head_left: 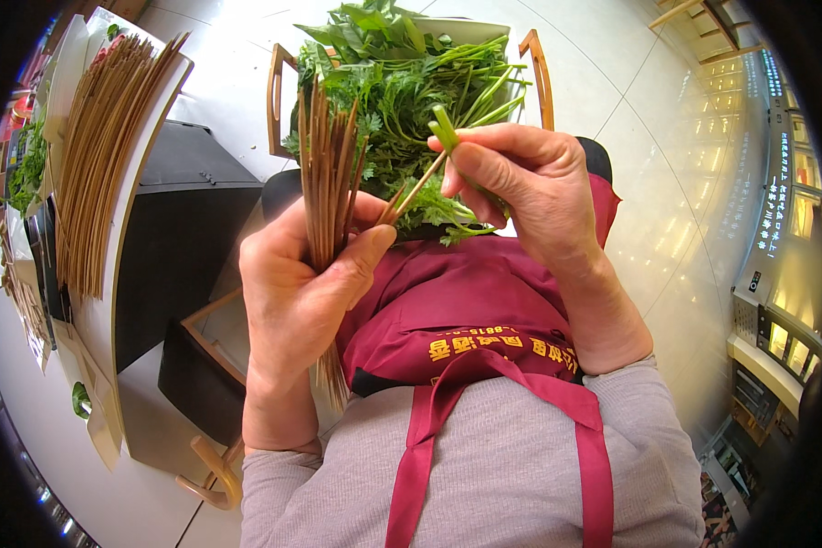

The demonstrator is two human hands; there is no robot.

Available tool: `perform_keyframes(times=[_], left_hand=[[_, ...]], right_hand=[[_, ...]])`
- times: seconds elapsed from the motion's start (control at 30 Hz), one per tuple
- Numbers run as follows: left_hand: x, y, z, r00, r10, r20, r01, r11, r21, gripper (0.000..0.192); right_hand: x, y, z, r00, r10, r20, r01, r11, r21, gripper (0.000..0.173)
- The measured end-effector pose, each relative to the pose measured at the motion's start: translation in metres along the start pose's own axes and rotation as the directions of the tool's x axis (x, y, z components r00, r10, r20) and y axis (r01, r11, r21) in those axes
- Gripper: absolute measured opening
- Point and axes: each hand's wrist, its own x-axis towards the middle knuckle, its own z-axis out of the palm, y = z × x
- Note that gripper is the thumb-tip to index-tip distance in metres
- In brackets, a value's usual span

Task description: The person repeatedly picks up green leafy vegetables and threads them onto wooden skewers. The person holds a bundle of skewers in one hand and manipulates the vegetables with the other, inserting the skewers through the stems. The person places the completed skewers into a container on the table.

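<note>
A thick bundle of thin wooden skewers (323,198) stands upright in my left hand (301,281), its lower ends showing below the palm. Between that hand's thumb and forefinger, one skewer (425,179) slants up toward my right hand (524,181). My right fingers pinch green stems (445,130) with their ends pointing up, at the skewer's upper end. Whether the skewer passes through them is hidden by the fingers. Just beyond both hands, loose leafy greens (383,96) fill a white container (462,29), their bare stalks (493,89) lying toward the right.
Wooden armrests (542,82) of a chair flank the container. Many more skewers (103,185) lie on a white-topped table (171,89) at left, beside more greens (27,168). A black chair (202,383) stands below its edge. A lit cabinet (805,164) is far right.
</note>
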Motion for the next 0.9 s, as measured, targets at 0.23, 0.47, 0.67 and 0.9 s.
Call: perform_keyframes(times=[0.23, 0.47, 0.67, 0.9], left_hand=[[0.003, -0.001, 0.001, 1.0, 0.011, -0.007, -0.011, 1.0, 0.022, 0.008], [0.003, -0.004, -0.004, 1.0, -0.01, -0.02, 0.01, 1.0, -0.005, 0.01], [0.0, -0.015, -0.023, 0.995, -0.008, -0.104, 0.007, 1.0, -0.013, 0.011], [-0.004, -0.026, -0.034, 0.991, -0.024, -0.131, 0.022, 1.0, -0.013, 0.012]], right_hand=[[-0.004, 0.001, 0.011, 0.988, 0.154, 0.023, -0.154, 0.988, 0.028, 0.017], [-0.002, 0.01, 0.006, 0.987, 0.149, 0.056, -0.153, 0.986, 0.065, 0.024], [0.045, 0.032, -0.09, 0.954, -0.068, -0.291, 0.029, 0.99, -0.139, 0.026], [0.047, 0.125, -0.134, 0.774, 0.426, -0.468, -0.546, 0.824, -0.151, 0.036]])
